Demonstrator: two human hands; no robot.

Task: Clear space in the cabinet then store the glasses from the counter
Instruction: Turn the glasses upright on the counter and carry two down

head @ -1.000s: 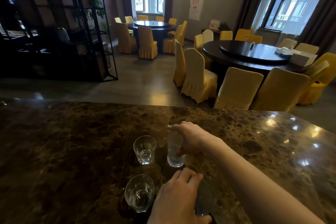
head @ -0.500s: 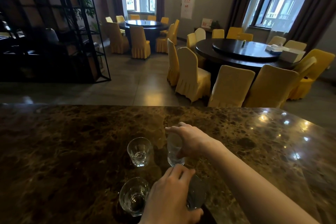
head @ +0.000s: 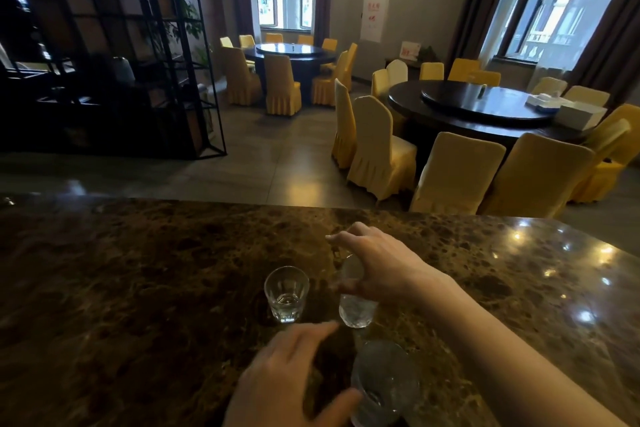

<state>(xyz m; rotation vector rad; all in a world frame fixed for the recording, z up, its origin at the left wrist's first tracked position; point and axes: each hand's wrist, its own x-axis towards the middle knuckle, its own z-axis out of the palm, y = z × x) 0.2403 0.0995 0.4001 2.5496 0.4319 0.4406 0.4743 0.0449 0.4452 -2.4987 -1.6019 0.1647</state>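
Three glasses in view on the marble surface (head: 145,288), all upright, long axes vertical.

Right hand (head: 377,263) comes in from the right, fingers wrapped round the upper part of the far right glass (head: 355,305). Base looks at or just off the surface; can't tell which.

Left hand (head: 291,378) is at the bottom of the view, thumb against the near glass (head: 384,381). Fingers are spread, with the index reaching forward. It looks like a thumb-side hold, but the contact is partly hidden, so grip unconfirmed.

Key relation: the free glass (head: 286,293) stands alone, just left of the right hand's glass and ahead-left of the left index fingertip. The left hand is nearer, though it appears occupied.

Clearance:
- Free glass and right-hand glass are close but apart, so a sideways swing could clink them.
- Open surface to the left and ahead, with the far edge well beyond the glasses.
- The right arm crosses the right side, so straight up is the cleanest exit.

The cabinet is not in view, and storing has not started. My read: both hands are collecting glasses for the carry.
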